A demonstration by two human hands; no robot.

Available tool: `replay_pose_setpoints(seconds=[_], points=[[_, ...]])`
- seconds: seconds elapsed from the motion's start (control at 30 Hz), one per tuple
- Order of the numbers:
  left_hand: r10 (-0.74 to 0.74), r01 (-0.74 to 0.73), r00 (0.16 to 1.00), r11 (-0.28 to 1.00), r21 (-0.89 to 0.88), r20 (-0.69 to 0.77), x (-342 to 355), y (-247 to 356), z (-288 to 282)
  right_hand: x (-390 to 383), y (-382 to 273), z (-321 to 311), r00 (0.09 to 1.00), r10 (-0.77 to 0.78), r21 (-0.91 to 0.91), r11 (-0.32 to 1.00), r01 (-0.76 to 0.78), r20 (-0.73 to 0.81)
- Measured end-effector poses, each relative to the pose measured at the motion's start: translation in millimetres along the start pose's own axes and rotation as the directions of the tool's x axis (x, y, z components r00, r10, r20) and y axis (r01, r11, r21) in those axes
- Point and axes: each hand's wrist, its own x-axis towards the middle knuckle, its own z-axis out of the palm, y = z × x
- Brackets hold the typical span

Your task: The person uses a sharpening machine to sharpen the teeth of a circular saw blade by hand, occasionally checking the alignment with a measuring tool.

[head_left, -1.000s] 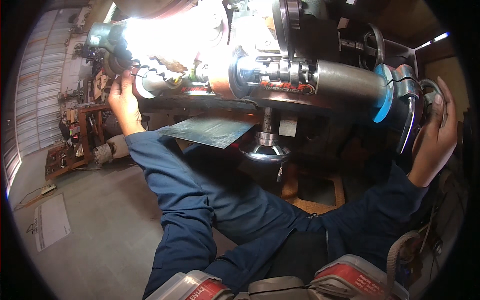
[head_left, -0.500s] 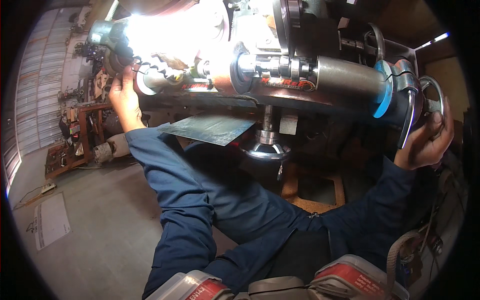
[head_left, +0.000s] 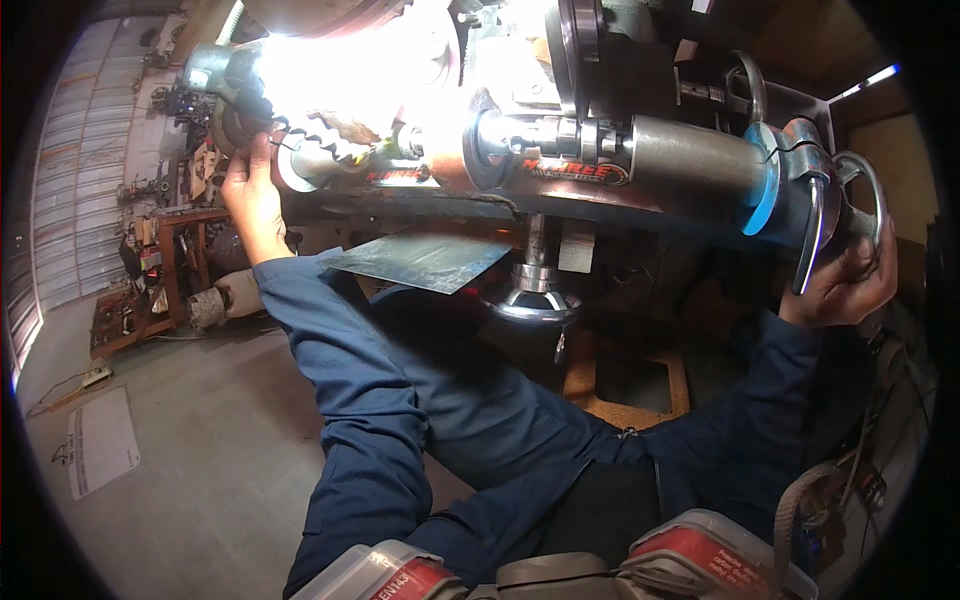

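Note:
At the left end of a long bench machine, my left hand has its thumb up against a dark round part beside a pale metal collar; the fingers curl behind, mostly hidden. My right hand grips the lower rim of a chrome handwheel at the machine's right end. Between the two ends lies a shiny lobed shaft, like a camshaft, its left part washed out by a glaring light. A steel cylinder carries the shaft's right end. Beside it are a blue ring and a clamp lever.
A thin metal sheet juts out toward me under the machine. Right of it hangs another handwheel with a small crank handle. A grinding-type wheel stands behind the shaft. A cluttered rack stands on the floor at left.
My right hand has shifted slightly down and left along the handwheel rim, its thumb lower than before. My left hand stays at nearly the same spot.

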Motion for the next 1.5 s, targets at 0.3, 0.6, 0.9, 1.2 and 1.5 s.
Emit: replay_pose_setpoints(seconds=[0.3,0.6,0.9,1.2,1.5], points=[[-0.014,0.014,1.000,1.000,0.028,-0.018,-2.8,2.0,-2.9,23.0,-20.9,-4.4,0.919,0.315,0.201,0.909,-0.364,0.239],[0.009,-0.009,1.000,1.000,0.015,-0.017,-2.9,1.7,-0.8,48.2,-25.1,-8.8,0.817,0.432,-0.075,0.896,-0.438,0.383],[-0.033,0.033,0.999,0.999,0.003,-0.020,0.2,-5.2,-6.4,62.2,-18.8,-10.0,0.736,0.441,-0.207,0.896,-0.393,0.513],[-0.037,0.037,0.999,0.998,-0.049,0.007,-0.5,-4.8,-7.4,77.7,-11.6,-3.9,0.570,0.541,-0.389,0.841,-0.376,0.618],[-0.020,0.020,1.000,0.999,-0.047,0.003,-0.5,-4.7,-6.8,91.8,6.4,5.7,0.422,0.544,-0.429,0.837,-0.341,0.725]])
